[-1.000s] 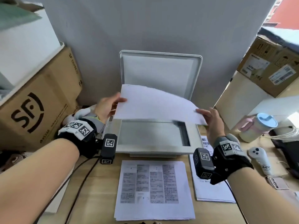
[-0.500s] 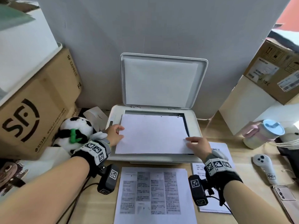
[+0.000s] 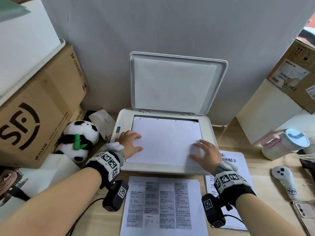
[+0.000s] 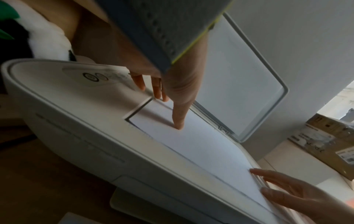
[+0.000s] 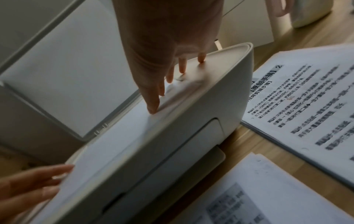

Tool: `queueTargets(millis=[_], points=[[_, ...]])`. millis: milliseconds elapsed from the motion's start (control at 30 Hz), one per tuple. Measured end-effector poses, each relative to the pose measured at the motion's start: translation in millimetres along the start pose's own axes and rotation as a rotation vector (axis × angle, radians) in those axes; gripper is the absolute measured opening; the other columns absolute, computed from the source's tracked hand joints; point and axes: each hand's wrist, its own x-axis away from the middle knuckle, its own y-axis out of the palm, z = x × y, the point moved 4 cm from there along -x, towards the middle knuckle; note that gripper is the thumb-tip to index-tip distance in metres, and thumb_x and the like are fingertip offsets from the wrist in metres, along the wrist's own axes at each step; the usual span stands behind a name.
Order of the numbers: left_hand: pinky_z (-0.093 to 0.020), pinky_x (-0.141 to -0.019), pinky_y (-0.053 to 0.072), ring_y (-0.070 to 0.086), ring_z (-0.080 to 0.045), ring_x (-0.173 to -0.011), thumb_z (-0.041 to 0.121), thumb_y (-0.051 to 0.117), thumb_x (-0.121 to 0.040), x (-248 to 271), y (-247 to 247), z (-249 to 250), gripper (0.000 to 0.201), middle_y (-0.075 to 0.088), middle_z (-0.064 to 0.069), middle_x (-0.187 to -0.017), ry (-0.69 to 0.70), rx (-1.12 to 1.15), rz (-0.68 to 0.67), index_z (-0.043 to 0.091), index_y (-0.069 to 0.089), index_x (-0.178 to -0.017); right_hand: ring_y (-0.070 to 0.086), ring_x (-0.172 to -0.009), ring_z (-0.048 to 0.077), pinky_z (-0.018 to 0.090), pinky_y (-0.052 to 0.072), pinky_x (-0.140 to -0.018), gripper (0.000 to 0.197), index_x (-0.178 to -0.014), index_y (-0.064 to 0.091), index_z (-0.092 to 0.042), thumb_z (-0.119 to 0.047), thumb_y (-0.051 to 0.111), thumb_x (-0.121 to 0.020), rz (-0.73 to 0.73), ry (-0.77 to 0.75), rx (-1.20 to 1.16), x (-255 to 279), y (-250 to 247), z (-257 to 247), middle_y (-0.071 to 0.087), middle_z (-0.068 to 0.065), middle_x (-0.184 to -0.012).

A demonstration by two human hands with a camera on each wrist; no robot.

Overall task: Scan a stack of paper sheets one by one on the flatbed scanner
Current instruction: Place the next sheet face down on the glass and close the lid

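A white flatbed scanner (image 3: 208,126) stands at the middle of the desk with its lid (image 3: 175,82) raised against the wall. A blank-side-up sheet (image 3: 166,140) lies flat on the glass. My left hand (image 3: 130,143) presses straight fingers on the sheet's left edge, thumb (image 4: 179,119) down on the paper (image 4: 206,151). My right hand (image 3: 205,155) lies flat with spread fingers on the sheet's front right corner (image 5: 122,133), some fingertips (image 5: 201,58) on the scanner's rim (image 5: 220,78). A printed stack (image 3: 163,206) lies in front of the scanner, a second pile (image 3: 238,169) at its right.
SF cardboard boxes (image 3: 39,113) and a panda plush (image 3: 79,140) crowd the left. At the right stand a cardboard box (image 3: 296,72), a pink cup with a blue lid (image 3: 286,143), a white controller (image 3: 284,181) and a phone (image 3: 305,217). Cables trail from both wrist cameras.
The sheet, held in the air over the glass a second ago, now lies flat on it. Both hands came down with it and now press it with straight fingers.
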Motion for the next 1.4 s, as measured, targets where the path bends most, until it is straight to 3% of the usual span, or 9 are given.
queueTargets(millis=[100, 233, 800, 933, 1033, 1133, 1233, 1333, 1400], points=[[-0.036, -0.109, 0.025, 0.027, -0.015, -0.137, 0.038, 0.068, -0.081, -1.1, 1.1, -0.5, 0.054, 0.031, 0.01, -0.149, -0.013, -0.031, -0.031, 0.03, 0.049, -0.131, 0.017, -0.143, 0.014, 0.037, 0.013, -0.116, 0.06, -0.137, 0.04, -0.04, -0.056, 0.059, -0.082, -0.044, -0.01, 0.081, 0.5, 3.8, -3.8, 0.028, -0.015, -0.152], [-0.037, -0.112, 0.022, 0.025, -0.015, -0.139, 0.039, 0.068, -0.082, -4.5, -1.2, 0.2, 0.055, 0.028, 0.01, -0.151, -0.022, -0.025, -0.041, 0.029, 0.049, -0.132, 0.014, -0.144, 0.014, 0.04, 0.012, -0.117, 0.062, -0.139, 0.036, -0.04, -0.056, 0.057, -0.083, -0.072, 0.001, 0.083, -4.1, 3.1, -7.3, 0.025, -0.014, -0.153], [-0.038, -0.11, 0.026, 0.029, -0.017, -0.137, 0.037, 0.068, -0.081, -4.5, -0.8, 3.6, 0.054, 0.033, 0.007, -0.149, -0.018, -0.011, -0.041, 0.029, 0.049, -0.131, 0.027, -0.139, 0.014, 0.038, 0.021, -0.114, 0.057, -0.13, 0.05, -0.035, -0.049, 0.068, -0.078, 0.002, 0.027, 0.0, -11.7, 4.9, -2.6, 0.039, -0.013, -0.145], [-0.032, -0.094, 0.042, 0.052, -0.026, -0.114, 0.027, 0.064, -0.081, -15.4, -17.3, 7.6, 0.047, 0.054, -0.006, -0.127, 0.012, 0.27, 0.15, 0.02, 0.053, -0.126, 0.052, -0.117, 0.023, 0.036, 0.041, -0.098, 0.024, -0.104, 0.066, -0.025, -0.033, 0.066, -0.082, 0.258, 0.116, -0.341, -16.5, 0.0, 5.5, 0.061, -0.001, -0.123], [-0.023, -0.081, 0.039, 0.056, -0.029, -0.106, 0.012, 0.058, -0.086, -38.1, -46.2, 18.7, 0.044, 0.058, -0.01, -0.115, -0.036, 0.446, 0.252, 0.012, 0.051, -0.129, 0.061, -0.095, 0.022, 0.032, 0.047, -0.081, 0.011, -0.091, 0.064, -0.028, -0.026, 0.055, -0.086, 0.329, 0.223, -0.552, -17.6, -6.0, 11.7, 0.068, 0.002, -0.107], [-0.013, -0.061, 0.041, 0.056, -0.024, -0.082, 0.003, 0.05, -0.089, -72.7, -79.6, 32.7, 0.054, 0.053, -0.001, -0.089, -0.125, 0.609, 0.285, 0.008, 0.035, -0.14, 0.06, -0.099, 0.018, 0.031, 0.045, -0.087, 0.016, -0.09, 0.064, -0.025, -0.014, 0.052, -0.089, 0.375, 0.226, -0.607, -18.0, -15.8, 17.6, 0.067, -0.001, -0.099], [-0.016, -0.055, 0.048, 0.056, -0.018, -0.071, 0.009, 0.047, -0.089, -101.9, -110.0, 41.3, 0.068, 0.057, -0.008, -0.1, -0.227, 0.74, 0.263, 0.016, 0.015, -0.149, 0.06, -0.094, 0.019, 0.027, 0.043, -0.083, 0.018, -0.09, 0.064, -0.02, -0.008, 0.05, -0.089, 0.389, 0.245, -0.659, -18.7, -21.7, 25.6, 0.066, -0.001, -0.092], [-0.008, -0.032, 0.033, 0.044, -0.01, -0.057, 0.008, 0.043, -0.093, -113.0, -128.1, 48.7, 0.068, 0.049, -0.004, -0.076, -0.266, 0.834, 0.238, 0.02, 0.007, -0.15, 0.06, -0.089, 0.019, 0.027, 0.041, -0.081, 0.019, -0.087, 0.064, -0.018, -0.005, 0.049, -0.088, 0.402, 0.281, -0.695, -17.1, -25.1, 32.1, 0.065, 0.0, -0.087], [-0.009, -0.031, 0.031, 0.043, -0.009, -0.055, 0.005, 0.042, -0.092, -116.2, -132.8, 52.2, 0.066, 0.049, -0.001, -0.071, -0.263, 0.849, 0.25, 0.022, 0.013, -0.15, 0.059, -0.087, 0.019, 0.028, 0.041, -0.081, 0.021, -0.085, 0.064, -0.018, -0.004, 0.048, -0.088, 0.404, 0.309, -0.7, -14.8, -26.0, 34.6, 0.066, 0.0, -0.087]])
